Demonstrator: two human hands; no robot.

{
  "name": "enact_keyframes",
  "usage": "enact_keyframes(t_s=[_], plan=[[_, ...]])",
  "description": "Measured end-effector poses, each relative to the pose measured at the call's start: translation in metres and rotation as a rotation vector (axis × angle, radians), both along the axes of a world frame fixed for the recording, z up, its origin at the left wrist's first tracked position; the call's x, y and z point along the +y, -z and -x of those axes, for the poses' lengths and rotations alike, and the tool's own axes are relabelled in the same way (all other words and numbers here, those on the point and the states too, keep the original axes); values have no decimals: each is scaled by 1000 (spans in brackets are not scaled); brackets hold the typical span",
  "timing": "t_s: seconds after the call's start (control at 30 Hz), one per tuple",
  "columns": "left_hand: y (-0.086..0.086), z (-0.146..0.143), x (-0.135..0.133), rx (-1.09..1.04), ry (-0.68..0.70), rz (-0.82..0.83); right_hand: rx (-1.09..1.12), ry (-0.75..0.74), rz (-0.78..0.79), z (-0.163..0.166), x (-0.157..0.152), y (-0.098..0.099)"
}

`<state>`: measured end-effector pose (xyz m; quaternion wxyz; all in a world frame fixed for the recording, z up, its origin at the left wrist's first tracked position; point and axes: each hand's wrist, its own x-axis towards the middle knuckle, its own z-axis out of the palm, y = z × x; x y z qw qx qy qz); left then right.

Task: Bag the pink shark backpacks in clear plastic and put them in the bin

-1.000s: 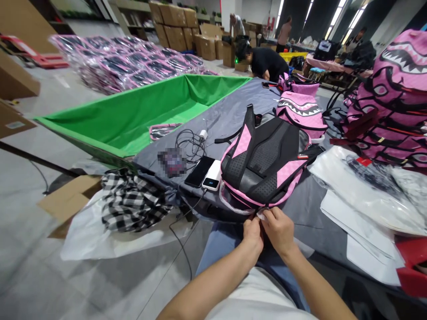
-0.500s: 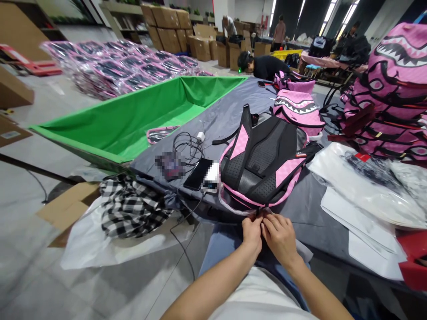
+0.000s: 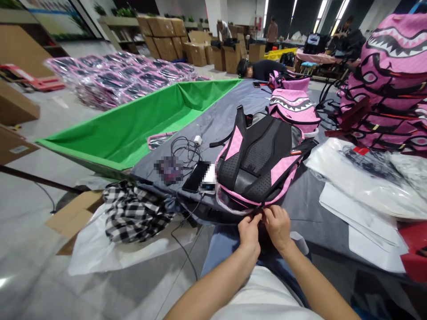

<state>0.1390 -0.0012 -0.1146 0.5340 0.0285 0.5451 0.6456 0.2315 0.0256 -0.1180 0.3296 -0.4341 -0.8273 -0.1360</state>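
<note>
A pink and black backpack [image 3: 256, 149] lies on the grey-covered table with its padded back and shoulder straps facing up. At its near bottom edge, my left hand [image 3: 249, 232] and my right hand [image 3: 278, 225] are closed close together, fingertips pinching at the backpack's bottom. A short dark piece runs from the seam into the fingers, but its detail is hidden by them. Clear plastic shows along the backpack's lower left rim. Just left of it lie a white device [image 3: 209, 178] and a black phone [image 3: 196, 176], partly blurred.
A green fabric bin [image 3: 110, 129] adjoins the table's left side. Cables [image 3: 185, 149] lie on the tabletop. Plastic bags [image 3: 360, 178] and white sheets [image 3: 353, 222] lie right, below stacked pink backpacks [image 3: 390, 80]. A checked cloth [image 3: 133, 215] sits at lower left. Several people are farther back.
The camera view has shifted slightly. My right hand's fingers are curled more tightly, and both hands remain at the backpack's bottom edge.
</note>
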Motion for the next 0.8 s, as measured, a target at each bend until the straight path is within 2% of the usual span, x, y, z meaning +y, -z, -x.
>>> enact_keyframes(t_s=[0.1,0.2,0.33,0.4,0.47,0.57,0.67,0.8], plan=[[-7,-1,0,-8,17,-7,-96,-75,79,-4,-7,-13],[-18,-4,-2,-39,48,-12,-161,-69,166,-4,-12,-24],[-36,0,-12,-64,103,-74,-123,13,127,0,-11,-24],[-39,4,-18,-67,121,-124,-93,15,111,0,-9,-21],[-35,8,-22,-73,77,-145,-73,-10,103,-2,-6,-19],[-18,7,-18,-120,12,-161,-41,-44,113,-7,-3,-18],[-1,-3,-5,-220,66,-196,45,-73,164,-9,-1,-19],[8,-16,7,-352,114,-220,292,-79,383,-12,4,-21]])
